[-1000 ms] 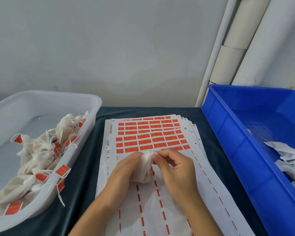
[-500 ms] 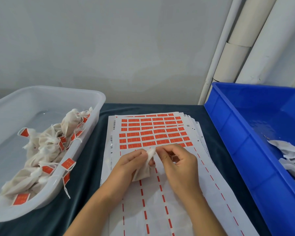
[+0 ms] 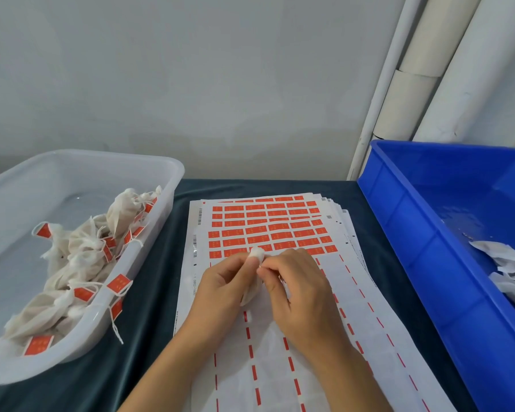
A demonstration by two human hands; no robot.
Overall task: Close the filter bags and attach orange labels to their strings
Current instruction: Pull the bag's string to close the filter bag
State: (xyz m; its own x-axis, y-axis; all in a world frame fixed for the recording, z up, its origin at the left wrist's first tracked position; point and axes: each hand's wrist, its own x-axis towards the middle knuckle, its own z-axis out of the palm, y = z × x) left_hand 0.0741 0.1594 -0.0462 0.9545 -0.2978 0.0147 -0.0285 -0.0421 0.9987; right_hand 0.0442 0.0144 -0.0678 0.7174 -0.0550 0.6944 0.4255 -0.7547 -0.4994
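The blue bin (image 3: 422, 233) on the right keeps a few loose bags waiting; the clear tub (image 3: 149, 185) on the left holds many tied, labelled ones. On the desk, the label sheets (image 3: 268, 230) are roughly half used. The left hand (image 3: 223, 281) and right hand (image 3: 298, 286) pinch one filter bag (image 3: 255, 254) shut, unlabelled as yet

- There is only one camera. It sits on the person's head.
- It looks forward and down at the table (image 3: 149, 307), from close above.
- The left hand (image 3: 223, 281) and right hand (image 3: 298, 289) sit low in the middle, very near.
- The gray wall (image 3: 205, 84) fills the top half.
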